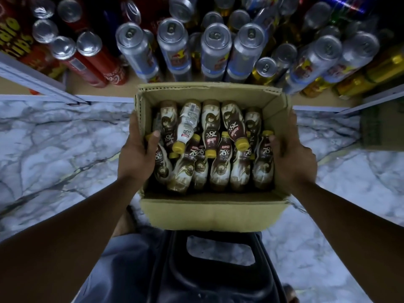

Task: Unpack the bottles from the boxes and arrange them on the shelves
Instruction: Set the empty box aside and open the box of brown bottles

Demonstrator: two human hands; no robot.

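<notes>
Two-handed grip: open carton [214,212], yellow-capped brown bottles [219,169]

This is a shop, seen at a low drinks shelf [105,89]. Beyond the fingertips [155,134] stand crowded rows of repeated stock: silver-and-blue cans [215,51] straight ahead, red cans [91,60] out past the left hand [135,156], and gold cans [371,73] out past the right hand [291,160]. Between the two sets of fingers, gripped by its side walls, is an open cardboard box [214,212] packed with identical yellow-capped coffee bottles [218,162]. Farthest left of the fingers are what look like crisp tubes [15,33], though it is too dim there to be sure. Below the hands lies marble-patterned floor [54,149].
</notes>
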